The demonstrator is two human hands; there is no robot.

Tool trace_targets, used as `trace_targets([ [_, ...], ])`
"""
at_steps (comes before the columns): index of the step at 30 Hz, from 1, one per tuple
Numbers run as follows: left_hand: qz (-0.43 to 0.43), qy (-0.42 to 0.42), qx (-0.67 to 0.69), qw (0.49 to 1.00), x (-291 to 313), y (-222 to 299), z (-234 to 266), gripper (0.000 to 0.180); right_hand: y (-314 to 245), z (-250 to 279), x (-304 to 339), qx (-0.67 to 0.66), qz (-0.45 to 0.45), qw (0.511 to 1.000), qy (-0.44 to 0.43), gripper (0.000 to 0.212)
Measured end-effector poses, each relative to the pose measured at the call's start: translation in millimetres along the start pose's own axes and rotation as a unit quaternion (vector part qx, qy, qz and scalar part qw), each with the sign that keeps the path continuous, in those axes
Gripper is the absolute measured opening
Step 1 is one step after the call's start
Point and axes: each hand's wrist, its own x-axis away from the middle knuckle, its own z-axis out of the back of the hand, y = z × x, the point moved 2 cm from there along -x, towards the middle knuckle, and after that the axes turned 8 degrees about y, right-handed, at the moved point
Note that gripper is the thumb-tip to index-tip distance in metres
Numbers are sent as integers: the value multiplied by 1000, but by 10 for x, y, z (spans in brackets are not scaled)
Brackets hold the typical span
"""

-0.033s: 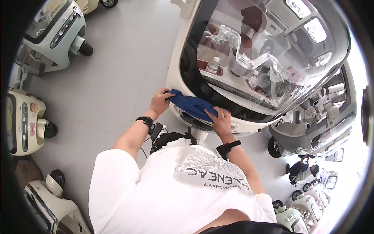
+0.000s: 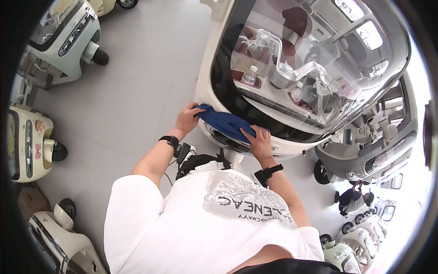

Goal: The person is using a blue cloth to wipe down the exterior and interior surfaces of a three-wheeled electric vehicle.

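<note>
A blue cloth [image 2: 226, 123] lies bunched lengthwise across the cream front of a small enclosed vehicle [image 2: 292, 148], just below its windshield [image 2: 292, 73]. My left hand [image 2: 186, 118] grips the cloth's left end, thumb and fingers closed on it. At the other end, my right hand [image 2: 260, 142] has its fingers closed on the cloth and rests against the vehicle's front. Part of the dark front panel shows below the cloth. What lies under the cloth is hidden.
Behind the windshield are silver handlebars [image 2: 303, 71] and a clear bottle [image 2: 249, 76]. A grey vehicle [image 2: 369, 155] stands close at the right. Along the left are a pale green vehicle [image 2: 68, 50], a yellow one [image 2: 34, 141] and a cream one [image 2: 68, 242]. People [image 2: 355, 199] are farther off right.
Almost nothing differs. My right wrist has shifted very slightly to the right; both hands stay on the blue cloth.
</note>
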Motion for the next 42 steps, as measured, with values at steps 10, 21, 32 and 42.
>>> trace_targets([
  [10,-110,97,12,989,-924,670,263,44,260,639,-717,79,-70,981,162,67],
  [21,-163,-70,56,983,-334,611,-109,43,363,178,652,20,-141,989,47,63],
  [32,-281,-53,71,956,-788,1466,-336,43,879,820,370,75,-192,960,189,63],
  [42,-319,-177,46,930,-239,1246,-560,39,580,206,1284,-77,-355,920,148,66],
])
